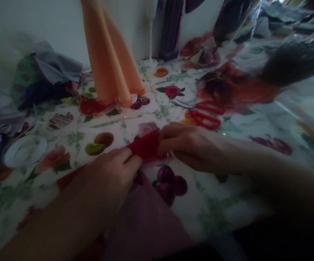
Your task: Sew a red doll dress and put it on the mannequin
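Note:
A strip of red cloth (147,144) stretches between my two hands, low over the patterned tablecloth. My left hand (117,168) has its fingers bent and pressed down on the strip's left part. At the strip's right end, my right hand (184,143) pinches the cloth between curled fingers. More red cloth (71,178) shows to the left, behind my left forearm. Below my left hand a piece of mauve fabric (151,217) hangs toward me; where it joins the red strip is partly hidden.
Just beyond my right hand lie scissors with red handles (207,115). An orange cloth (113,61) hangs down at the back. A white round lid-like item (25,150) sits at left, heaped fabric (56,67) behind it. A dark brush-like object (295,61) lies at right.

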Motion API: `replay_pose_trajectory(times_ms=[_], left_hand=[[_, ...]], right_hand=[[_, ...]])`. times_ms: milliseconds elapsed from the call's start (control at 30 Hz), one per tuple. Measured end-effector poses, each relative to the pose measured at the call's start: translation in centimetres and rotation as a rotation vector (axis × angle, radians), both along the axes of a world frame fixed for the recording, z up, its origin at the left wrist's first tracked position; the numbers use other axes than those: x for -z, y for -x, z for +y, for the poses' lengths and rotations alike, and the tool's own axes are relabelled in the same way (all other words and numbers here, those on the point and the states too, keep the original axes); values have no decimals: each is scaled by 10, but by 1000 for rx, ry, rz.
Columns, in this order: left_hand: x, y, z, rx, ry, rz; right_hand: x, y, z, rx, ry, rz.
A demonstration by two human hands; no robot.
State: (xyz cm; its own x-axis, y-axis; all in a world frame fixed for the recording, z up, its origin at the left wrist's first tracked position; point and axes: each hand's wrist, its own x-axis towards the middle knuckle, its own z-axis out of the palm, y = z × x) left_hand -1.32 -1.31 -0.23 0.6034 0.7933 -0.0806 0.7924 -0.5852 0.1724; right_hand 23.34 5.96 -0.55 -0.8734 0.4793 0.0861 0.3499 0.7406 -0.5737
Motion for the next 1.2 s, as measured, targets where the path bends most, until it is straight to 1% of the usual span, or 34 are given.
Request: replay_pose_trajectory(times_ms=[100,167,300,433,500,567,700,900,1033,1200], left_hand=[[-2,0,2,-42,105,70],[-2,0,2,-50,109,61],[-2,3,1,-35,29,2],[-3,5,0,19,-58,35],[-1,6,-1,39,-124,56],[2,6,-3,22,-176,31],[8,5,-5,-41,-165,-20],[12,5,-6,-30,-178,-17],[7,3,-5,-52,-175,25],[-10,-4,0,-45,-82,118]], right_hand=[[2,-1,2,17,-33,-36],[2,-2,3,25,-66,-70],[-1,-2,3,45,-85,-102],[-2,-1,2,53,-77,-113],[-3,0,1,55,-79,-111],[-3,0,1,56,-83,-110],[-4,0,0,61,-105,-120],[-4,-1,0,66,-133,-140],[-6,-2,-2,44,-130,-125],[-5,-6,-2,24,-102,-123]])
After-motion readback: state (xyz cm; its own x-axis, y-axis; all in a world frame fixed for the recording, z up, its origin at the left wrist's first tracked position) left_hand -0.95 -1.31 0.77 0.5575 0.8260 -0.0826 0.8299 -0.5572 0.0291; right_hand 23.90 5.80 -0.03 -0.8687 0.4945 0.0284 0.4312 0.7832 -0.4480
